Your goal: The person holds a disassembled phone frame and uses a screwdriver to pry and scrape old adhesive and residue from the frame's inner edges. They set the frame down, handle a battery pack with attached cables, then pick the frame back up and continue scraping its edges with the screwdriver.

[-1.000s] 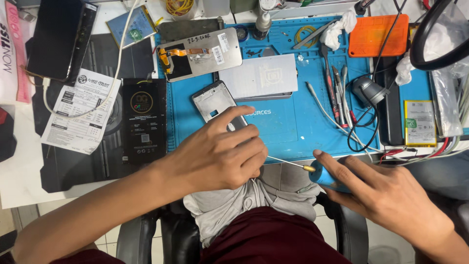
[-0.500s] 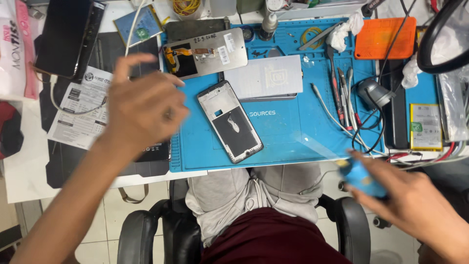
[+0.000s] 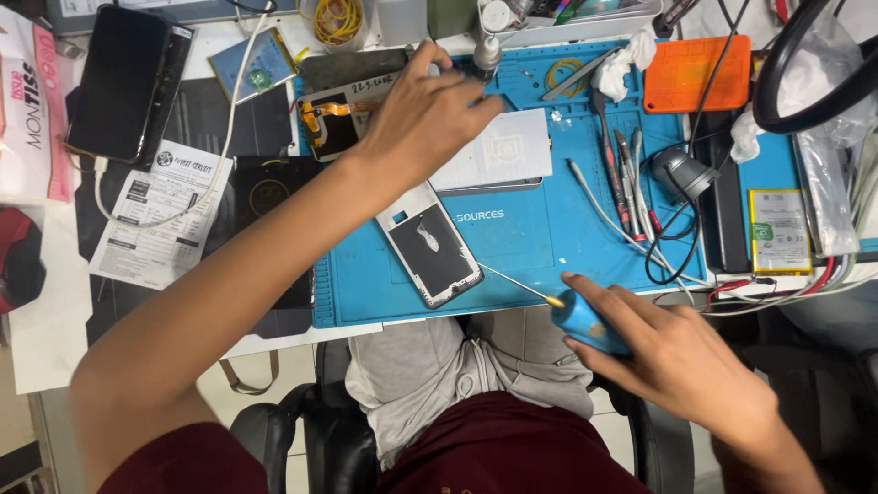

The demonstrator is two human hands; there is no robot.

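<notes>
We see a blue work mat on a cluttered bench, phone frame lying there, our left hand reaching far over, grip unclear, our right hand clasping a blue-handled screwdriver.

Phone repair workshop. Bench carries blue work mat, opened phone, tweezers, loose battery.

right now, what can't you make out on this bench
- Head view: what the left hand touches at the back of the blue mat; its fingers cover it.
- Head view: most of the blue tool; the right hand wraps its handle, only the thin tip shows.
- Head view: the black ring at top right, cut off by the frame edge.
- Head view: the small tools on the mat, too small to tell apart.
</notes>
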